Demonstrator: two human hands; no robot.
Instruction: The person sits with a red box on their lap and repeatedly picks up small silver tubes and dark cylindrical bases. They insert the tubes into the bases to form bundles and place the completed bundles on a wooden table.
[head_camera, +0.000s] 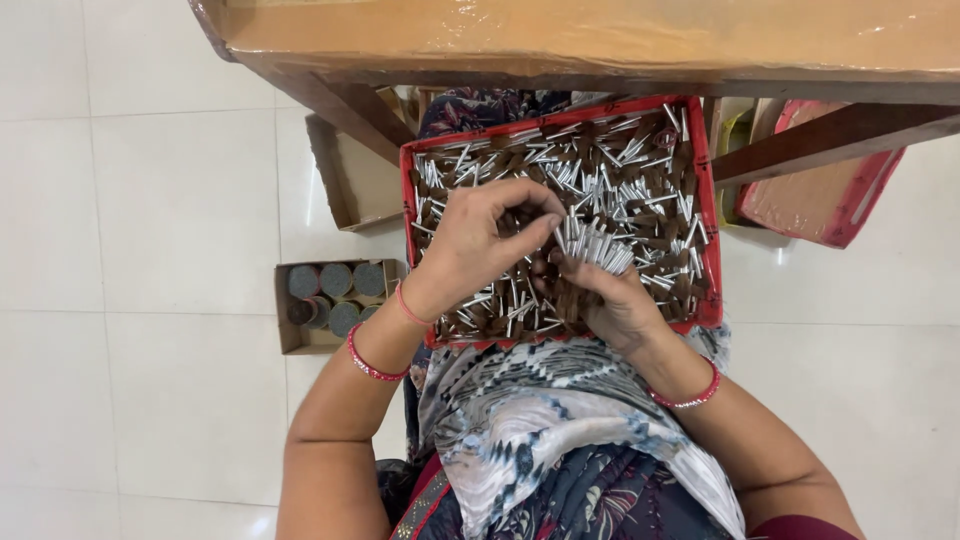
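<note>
A shallow red rectangular tray (708, 200) rests on the person's lap, and it is full of small brown pieces with thin silver metal pins (640, 160), lying in all directions. The right hand (615, 300) is closed around a bundle of these silver pins (592, 245) — the pins stand side by side and fan out above the fingers, near the middle of the tray. The left hand (480, 245) is over the tray just beside this bundle; its fingers are curled and the fingertips are pinched together close to the tops of the held pins, but I cannot tell if one pin is between them. Both wrists carry red bangles. On the white tiled floor (150, 200), left of the person, stands a small open cardboard box with grey round discs (335, 290) — well apart from the hands
</note>
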